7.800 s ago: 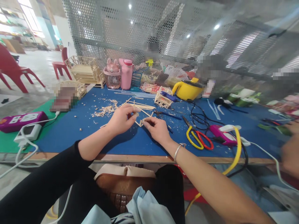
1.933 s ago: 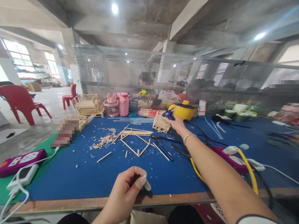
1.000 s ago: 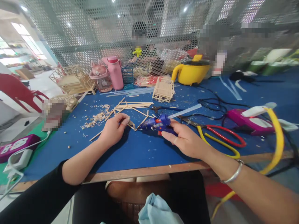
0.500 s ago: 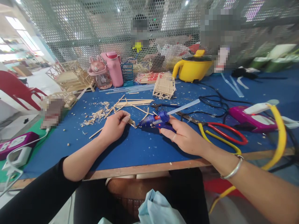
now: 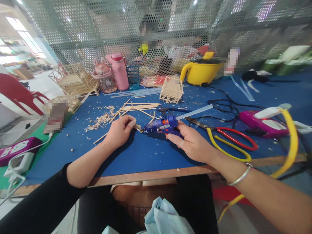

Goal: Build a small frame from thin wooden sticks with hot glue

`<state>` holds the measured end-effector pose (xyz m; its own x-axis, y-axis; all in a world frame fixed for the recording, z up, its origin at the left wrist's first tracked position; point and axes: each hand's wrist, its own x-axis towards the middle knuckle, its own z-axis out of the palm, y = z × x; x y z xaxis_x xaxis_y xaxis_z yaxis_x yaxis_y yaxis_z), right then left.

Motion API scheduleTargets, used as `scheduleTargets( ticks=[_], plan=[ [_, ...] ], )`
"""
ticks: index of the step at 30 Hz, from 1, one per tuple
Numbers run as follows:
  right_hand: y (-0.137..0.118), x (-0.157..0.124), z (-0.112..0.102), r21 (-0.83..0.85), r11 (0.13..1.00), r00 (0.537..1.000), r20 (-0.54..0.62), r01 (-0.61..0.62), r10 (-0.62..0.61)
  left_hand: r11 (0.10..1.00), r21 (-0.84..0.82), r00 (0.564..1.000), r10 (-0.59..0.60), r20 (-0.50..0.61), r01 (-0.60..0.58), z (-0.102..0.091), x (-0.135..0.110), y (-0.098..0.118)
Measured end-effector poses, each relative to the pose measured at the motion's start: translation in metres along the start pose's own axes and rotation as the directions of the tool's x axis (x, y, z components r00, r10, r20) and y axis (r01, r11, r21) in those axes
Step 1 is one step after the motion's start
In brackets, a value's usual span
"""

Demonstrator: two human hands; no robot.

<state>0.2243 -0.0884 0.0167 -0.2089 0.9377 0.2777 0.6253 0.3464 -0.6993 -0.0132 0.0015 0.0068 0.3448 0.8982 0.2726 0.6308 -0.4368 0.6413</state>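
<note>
- We are pinching a thin wooden stick point(image 5: 137, 127) in our left hand point(image 5: 119, 130), with thumb and fingertips pressed together on it, low over the blue table point(image 5: 151, 156).
- We are gripping the glue gun point(image 5: 159, 124) in our right hand point(image 5: 192, 144), with the fingers wrapped shut round its handle. Its nozzle is pointing left at the stick's end, but we cannot tell whether the two are touching.
- Both hands are working a little back from the table's front edge, and bare blue surface is lying open between them and that edge.
- Behind the left hand, loose sticks point(image 5: 138, 107) and shavings point(image 5: 101, 118) are crowding the space.
- To the right of the right hand, scissors point(image 5: 229, 143) are lying near it.
- Farther back, a small stick house point(image 5: 172, 89) and a yellow pot point(image 5: 201, 70) are standing well apart from our hands.
</note>
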Motion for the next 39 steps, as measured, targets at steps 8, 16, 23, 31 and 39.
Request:
scheduleTargets(
  ticks=[8, 16, 23, 31, 39],
  plan=[
    [0.002, 0.001, -0.001, -0.054, 0.998, 1.0, -0.022, 0.021, -0.022, 1.0, 0.013, 1.0, 0.0, 0.007, 0.0, 0.0, 0.0, -0.002],
    [0.004, 0.003, 0.0, -0.042, 0.998, 0.999, 0.007, 0.05, -0.05, 1.0, 0.026, 1.0, 0.004, 0.013, -0.005, -0.001, 0.001, -0.001],
    [0.001, 0.004, -0.001, -0.041, 0.996, 0.997, 0.025, 0.074, -0.073, 0.999, 0.035, 1.0, 0.005, 0.016, -0.005, -0.001, 0.0, 0.0],
    [0.0, 0.001, -0.011, -0.149, 0.988, 0.999, 0.009, 0.045, -0.045, 0.999, 0.029, 0.999, 0.021, 0.027, -0.022, -0.002, 0.001, -0.001],
    [-0.008, 0.006, -0.013, -0.034, 0.999, 0.999, -0.024, -0.024, 0.024, 0.999, 0.018, 0.999, 0.034, 0.026, -0.035, -0.002, 0.001, -0.003]
  ],
)
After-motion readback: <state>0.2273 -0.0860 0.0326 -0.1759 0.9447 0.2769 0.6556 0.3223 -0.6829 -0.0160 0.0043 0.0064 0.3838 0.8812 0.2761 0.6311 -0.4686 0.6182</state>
